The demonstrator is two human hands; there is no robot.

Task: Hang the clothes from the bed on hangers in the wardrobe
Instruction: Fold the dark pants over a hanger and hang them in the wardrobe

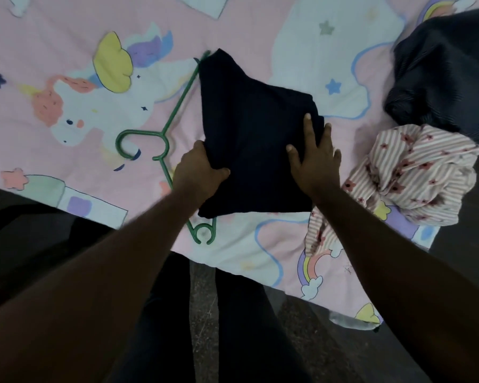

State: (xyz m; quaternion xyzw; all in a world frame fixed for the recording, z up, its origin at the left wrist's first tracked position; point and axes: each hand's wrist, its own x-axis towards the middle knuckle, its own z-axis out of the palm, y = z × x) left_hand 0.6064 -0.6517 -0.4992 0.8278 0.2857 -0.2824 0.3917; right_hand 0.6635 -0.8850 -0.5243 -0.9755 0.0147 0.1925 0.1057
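Navy garment [246,120] over green hanger [177,106], left hand [202,168] gripping, right hand [315,158] pressing

Matt navy cloth garment [249,128], plastic hanger [174,111]

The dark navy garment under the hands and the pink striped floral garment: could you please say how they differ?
The dark navy garment is plain; the pink striped floral garment is patterned. The navy one lies folded flat over a green plastic hanger; the striped one is crumpled. The left hand grips and the right hand presses the navy one; the striped one is untouched. Both lie on the pink bedsheet.
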